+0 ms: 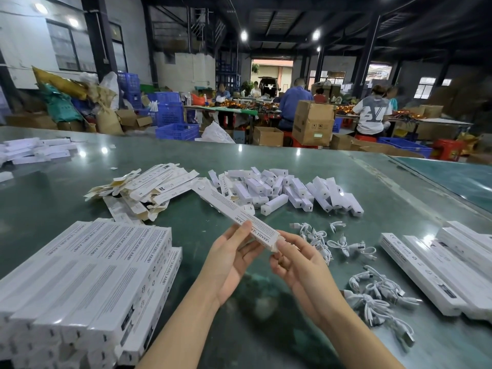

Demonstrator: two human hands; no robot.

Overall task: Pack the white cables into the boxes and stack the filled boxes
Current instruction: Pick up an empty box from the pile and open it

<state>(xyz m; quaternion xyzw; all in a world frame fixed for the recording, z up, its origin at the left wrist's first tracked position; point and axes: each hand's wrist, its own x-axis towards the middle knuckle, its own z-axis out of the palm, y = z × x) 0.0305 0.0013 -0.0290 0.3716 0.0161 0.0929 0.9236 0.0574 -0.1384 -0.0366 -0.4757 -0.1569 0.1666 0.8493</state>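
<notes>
White boxes, green table

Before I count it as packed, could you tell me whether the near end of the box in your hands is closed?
Cannot tell. The right hand covers the near end of the long white box, hiding its flap; the left hand holds it from beneath.

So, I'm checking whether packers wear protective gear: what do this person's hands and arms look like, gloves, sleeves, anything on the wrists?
Both the left hand and the right hand are bare, with no gloves. Both forearms are uncovered as far as the picture shows, with no sleeve in view. No watch, bracelet or ring shows. Nails look short and unpainted.
</notes>
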